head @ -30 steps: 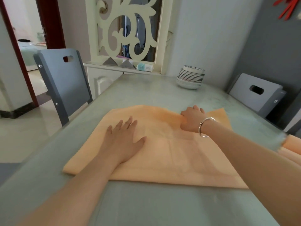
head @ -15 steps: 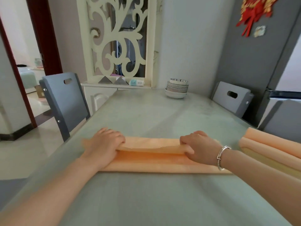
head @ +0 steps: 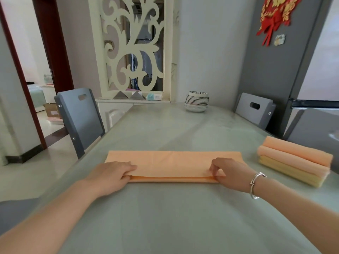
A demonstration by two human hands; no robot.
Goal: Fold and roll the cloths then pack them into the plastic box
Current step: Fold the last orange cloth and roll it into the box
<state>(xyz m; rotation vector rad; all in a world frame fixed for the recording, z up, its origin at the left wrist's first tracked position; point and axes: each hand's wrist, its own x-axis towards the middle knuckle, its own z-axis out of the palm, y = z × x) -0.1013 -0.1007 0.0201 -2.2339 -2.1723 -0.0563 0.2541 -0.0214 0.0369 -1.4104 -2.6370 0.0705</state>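
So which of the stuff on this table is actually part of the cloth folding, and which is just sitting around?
Part of the job:
- orange cloth, folded into a long strip
- left hand and right hand, each pinching its near edge
- pile of folded cloths, orange over yellow, at the right

Just lying about:
- stack of bowls at the far end of the table
- grey chairs
- red wall ornament

The plastic box is not in view.

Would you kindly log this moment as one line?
step: folding | left hand: pinches orange cloth near edge | right hand: pinches same edge | box: unseen
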